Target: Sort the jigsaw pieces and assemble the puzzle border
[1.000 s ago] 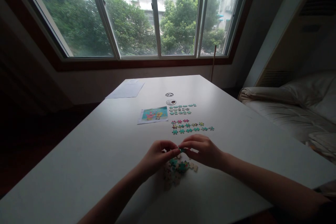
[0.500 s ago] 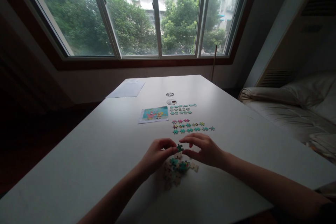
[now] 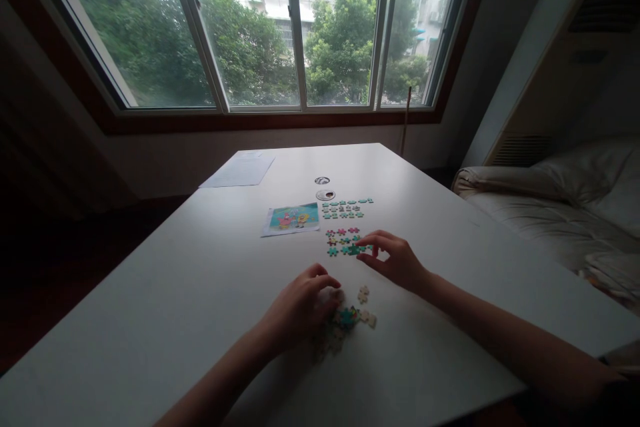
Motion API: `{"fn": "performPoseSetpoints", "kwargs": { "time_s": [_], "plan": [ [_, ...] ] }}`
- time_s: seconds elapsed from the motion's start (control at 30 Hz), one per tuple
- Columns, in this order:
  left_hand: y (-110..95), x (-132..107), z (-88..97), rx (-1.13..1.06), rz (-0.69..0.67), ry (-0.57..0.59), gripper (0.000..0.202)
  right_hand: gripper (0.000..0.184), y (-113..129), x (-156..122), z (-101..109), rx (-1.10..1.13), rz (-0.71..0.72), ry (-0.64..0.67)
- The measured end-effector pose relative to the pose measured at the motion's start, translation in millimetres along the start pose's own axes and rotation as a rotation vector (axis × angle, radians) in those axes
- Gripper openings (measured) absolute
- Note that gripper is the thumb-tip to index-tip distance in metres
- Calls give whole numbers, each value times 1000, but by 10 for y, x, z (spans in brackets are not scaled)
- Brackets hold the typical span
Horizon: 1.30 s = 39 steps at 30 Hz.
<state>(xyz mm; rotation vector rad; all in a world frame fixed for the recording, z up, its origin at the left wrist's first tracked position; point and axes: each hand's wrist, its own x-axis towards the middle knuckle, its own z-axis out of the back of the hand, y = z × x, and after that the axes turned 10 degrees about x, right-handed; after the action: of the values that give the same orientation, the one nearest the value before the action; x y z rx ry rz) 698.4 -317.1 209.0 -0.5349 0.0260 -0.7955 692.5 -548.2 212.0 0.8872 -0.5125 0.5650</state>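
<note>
Two bare arms in view. Left forearm (image 3: pixel 220 375) enters at 7 o'clock, runs up toward 1–2 o'clock, wrist about straight. Left hand (image 3: pixel 300 300) palm down, fingers curled over and bent downward; fingertips dim and blurred, grip unclear. Right forearm (image 3: pixel 495 323) enters at 4 o'clock, slants toward 10 o'clock. Right hand (image 3: pixel 397 261) sits at 2 o'clock from the left, thumb and index in pinch pose toward 9 o'clock, tips close but apart. Hands not touching.
</note>
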Motion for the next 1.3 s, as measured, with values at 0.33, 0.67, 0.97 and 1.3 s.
{"fn": "performPoseSetpoints", "kwargs": {
  "time_s": [0.33,0.67,0.97,1.3],
  "plan": [
    [-52,23,32,-17,13,58,14,21,-1039,567,438,-253,-426,58],
    [-17,54,-2,4,-9,23,12,25,-1735,840,523,-351,-645,12],
    [-20,70,60,-84,-12,-83,8,27,-1360,872,471,-364,-527,25],
    [13,122,65,-235,-41,-351,8,15,111,244,-30,120,-141,311]
  ]
}}
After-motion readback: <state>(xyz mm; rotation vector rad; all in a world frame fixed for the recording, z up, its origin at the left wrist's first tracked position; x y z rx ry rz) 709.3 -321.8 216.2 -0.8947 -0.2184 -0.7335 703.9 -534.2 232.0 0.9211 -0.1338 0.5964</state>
